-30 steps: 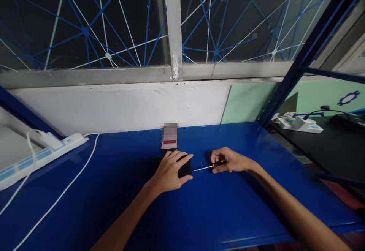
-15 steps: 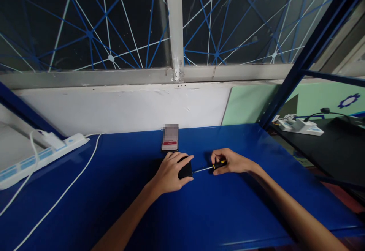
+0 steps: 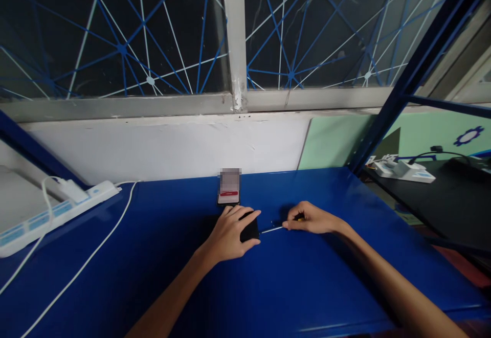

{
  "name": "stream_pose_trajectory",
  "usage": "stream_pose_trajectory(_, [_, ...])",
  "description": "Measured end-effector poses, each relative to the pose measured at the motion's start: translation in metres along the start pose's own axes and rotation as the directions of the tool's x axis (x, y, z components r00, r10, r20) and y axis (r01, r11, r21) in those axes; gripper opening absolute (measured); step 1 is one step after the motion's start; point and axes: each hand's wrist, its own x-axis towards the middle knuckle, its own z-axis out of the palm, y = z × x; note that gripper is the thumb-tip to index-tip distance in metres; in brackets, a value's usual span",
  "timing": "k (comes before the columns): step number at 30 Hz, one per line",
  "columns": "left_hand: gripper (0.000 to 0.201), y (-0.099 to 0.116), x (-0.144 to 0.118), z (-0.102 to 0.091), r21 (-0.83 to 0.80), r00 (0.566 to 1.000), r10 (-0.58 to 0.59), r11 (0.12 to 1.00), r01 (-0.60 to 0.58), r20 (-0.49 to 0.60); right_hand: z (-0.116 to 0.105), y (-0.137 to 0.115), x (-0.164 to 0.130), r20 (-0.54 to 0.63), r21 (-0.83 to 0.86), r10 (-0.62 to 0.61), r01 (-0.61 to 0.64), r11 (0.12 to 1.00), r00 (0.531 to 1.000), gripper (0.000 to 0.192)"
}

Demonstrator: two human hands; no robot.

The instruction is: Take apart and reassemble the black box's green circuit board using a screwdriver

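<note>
My left hand [image 3: 232, 233] lies over a black box-like object [image 3: 250, 228] on the blue table, thumb and fingers spread around it and gripping it. Much of the object is hidden under the palm. To the right, my right hand [image 3: 305, 218] is closed around the handle of a screwdriver [image 3: 273, 229]. Only a bit of yellow on the handle shows between the fingers. Its metal shaft points left, and the tip is at the right side of the black object; whether it sits in a screw I cannot tell. A few tiny specks lie just above the shaft.
A phone [image 3: 229, 189] with a lit screen stands behind my left hand. On the left, a white power strip [image 3: 61, 215] has its white cable [image 3: 95, 248] running over the blue table [image 3: 291, 287]. Blue posts [image 3: 383, 123] frame both sides; another power strip [image 3: 406, 171] lies at right.
My right hand's fingers have shifted along the screwdriver handle and now cover most of it, with the thumb nearer the shaft. My left hand and the black object have stayed put.
</note>
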Motion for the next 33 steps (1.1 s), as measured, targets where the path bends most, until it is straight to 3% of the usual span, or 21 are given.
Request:
stream_pose_trajectory(8, [0.061, 0.0009, 0.0008, -0.0017, 0.000, 1.000, 0.006, 1.000, -0.006, 0.010, 0.0034, 0.0076, 0.0022, -0.050, 0.073, 0.019, -0.016, 0.997, 0.999, 0.033])
stream_pose_trajectory(12, [0.062, -0.0002, -0.0001, -0.0009, 0.003, 1.000, 0.001, 1.000, -0.001, 0.011, 0.0030, 0.0089, 0.0016, 0.007, 0.138, 0.074, -0.074, 0.988, 0.997, 0.035])
stream_pose_trajectory(20, [0.060, 0.0017, 0.0003, -0.0016, 0.020, 1.000, 0.009, 1.000, -0.009, 0.002, 0.0008, 0.0021, 0.0005, 0.021, 0.049, 0.033, -0.034, 0.998, 0.999, 0.046])
stream_pose_trajectory(27, [0.061, 0.0015, 0.0005, -0.0019, 0.029, 1.000, 0.002, 1.000, -0.002, 0.005, 0.0020, 0.0036, 0.0012, -0.038, 0.059, 0.010, -0.008, 0.998, 0.999, 0.034])
stream_pose_trajectory(33, [0.061, 0.0012, 0.0003, -0.0015, 0.031, 1.000, 0.006, 1.000, -0.007, 0.013, 0.0003, 0.0064, 0.0005, 0.066, 0.161, 0.069, -0.079, 0.984, 0.995, 0.035])
